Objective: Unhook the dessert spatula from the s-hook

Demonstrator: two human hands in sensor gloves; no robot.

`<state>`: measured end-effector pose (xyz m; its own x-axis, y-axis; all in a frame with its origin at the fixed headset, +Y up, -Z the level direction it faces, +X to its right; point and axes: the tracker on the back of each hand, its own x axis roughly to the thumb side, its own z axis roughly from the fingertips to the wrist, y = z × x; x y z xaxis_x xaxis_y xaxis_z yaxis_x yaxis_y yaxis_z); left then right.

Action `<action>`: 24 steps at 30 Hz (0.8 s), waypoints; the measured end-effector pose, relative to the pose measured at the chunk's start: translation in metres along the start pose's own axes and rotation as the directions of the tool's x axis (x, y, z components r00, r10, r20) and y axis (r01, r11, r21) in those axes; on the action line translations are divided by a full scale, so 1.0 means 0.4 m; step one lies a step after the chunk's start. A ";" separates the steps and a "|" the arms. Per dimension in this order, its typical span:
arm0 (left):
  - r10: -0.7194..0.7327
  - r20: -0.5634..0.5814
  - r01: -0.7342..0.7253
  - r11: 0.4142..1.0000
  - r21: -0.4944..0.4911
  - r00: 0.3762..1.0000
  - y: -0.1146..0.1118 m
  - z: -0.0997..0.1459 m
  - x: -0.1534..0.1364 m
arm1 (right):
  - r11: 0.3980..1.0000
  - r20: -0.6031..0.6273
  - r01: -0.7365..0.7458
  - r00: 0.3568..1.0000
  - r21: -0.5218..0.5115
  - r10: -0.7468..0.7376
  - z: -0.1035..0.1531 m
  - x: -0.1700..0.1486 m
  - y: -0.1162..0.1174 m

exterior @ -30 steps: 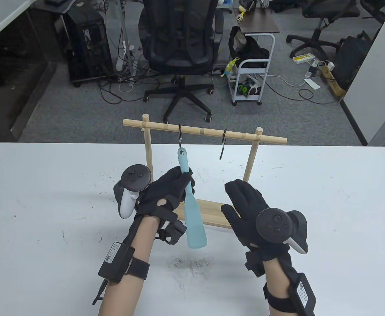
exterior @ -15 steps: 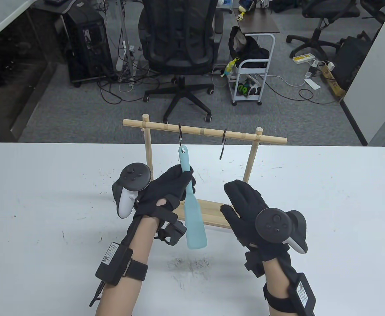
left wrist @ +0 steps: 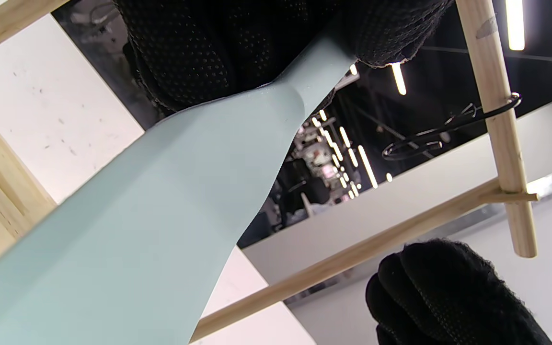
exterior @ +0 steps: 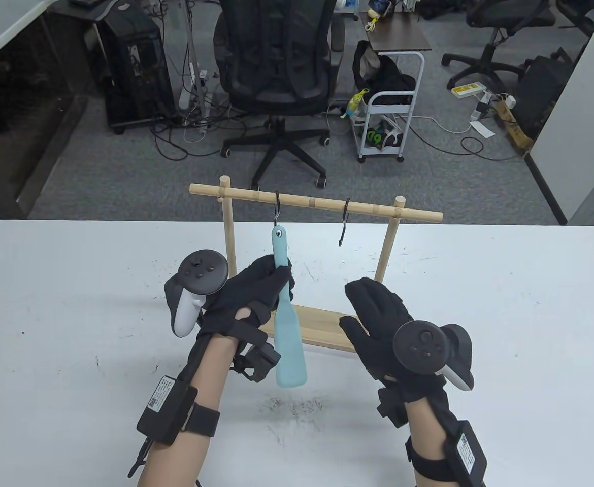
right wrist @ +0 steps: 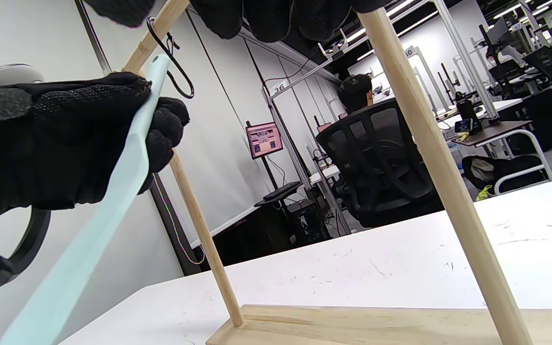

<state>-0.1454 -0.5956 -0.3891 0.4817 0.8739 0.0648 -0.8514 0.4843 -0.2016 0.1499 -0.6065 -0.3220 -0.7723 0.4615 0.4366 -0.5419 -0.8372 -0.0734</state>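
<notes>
The left hand (exterior: 256, 299) gripped the dessert spatula (exterior: 286, 324) by its handle and had swung the blade toward seven o'clock since a second before; its hole sat just below the s-hook (exterior: 277, 208), seemingly freed; the right hand (exterior: 378, 319) hovered open at three o'clock.

A white sign (right wrist: 279, 87) reads "36".

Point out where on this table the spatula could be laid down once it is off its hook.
Bare table lies right of the right hand, and also left of the left hand. It is crowded around the wooden rack, where that hand grips the spatula.
</notes>
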 end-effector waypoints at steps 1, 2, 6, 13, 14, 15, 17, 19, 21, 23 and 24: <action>-0.004 -0.001 0.004 1.000 -0.003 1.000 0.000 0.003 0.000 | 1.000 0.000 0.000 1.000 0.000 0.000 0.000 0.000 0.000; -0.006 0.005 0.006 1.000 -0.005 1.000 0.001 0.006 0.000 | 1.000 -0.002 -0.001 1.000 0.006 0.001 0.001 0.000 0.000; -0.015 0.027 0.015 1.000 -0.019 1.000 0.005 0.026 -0.005 | 1.000 -0.001 0.002 1.000 0.006 -0.002 0.000 0.001 0.000; -0.083 0.016 0.084 0.996 -0.024 0.996 0.041 0.086 -0.057 | 1.000 -0.001 0.018 1.000 0.003 -0.018 0.001 -0.003 -0.004; -0.100 -0.001 0.100 0.995 -0.021 0.995 0.052 0.096 -0.071 | 1.000 -0.001 0.021 1.000 0.004 -0.021 0.001 -0.003 -0.005; -0.109 -0.017 0.109 0.994 -0.018 0.994 0.060 0.103 -0.082 | 1.000 -0.001 0.024 1.000 0.004 -0.024 0.001 -0.004 -0.006; -0.129 -0.060 0.128 0.992 -0.012 0.990 0.080 0.120 -0.114 | 1.000 0.001 0.030 1.000 0.003 -0.030 0.001 -0.004 -0.006; -0.147 -0.100 0.147 0.989 -0.002 0.984 0.098 0.131 -0.147 | 1.000 0.003 0.027 1.000 0.005 -0.027 0.002 -0.003 -0.006; -0.167 -0.159 0.171 0.985 0.006 0.973 0.113 0.138 -0.189 | 1.000 0.005 0.024 1.000 0.005 -0.024 0.002 -0.002 -0.006; -0.187 -0.219 0.192 0.981 0.001 0.958 0.124 0.141 -0.236 | 1.000 0.006 0.023 1.000 0.007 -0.023 0.003 -0.002 -0.006; -0.200 -0.254 0.206 0.978 0.000 0.946 0.128 0.142 -0.263 | 1.000 0.007 0.023 1.000 0.007 -0.024 0.003 -0.002 -0.006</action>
<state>-0.2517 -0.6604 -0.3506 0.6786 0.7196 -0.1471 -0.7336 0.6543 -0.1838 0.1522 -0.6052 -0.3211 -0.7570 0.4791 0.4442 -0.5577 -0.8281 -0.0573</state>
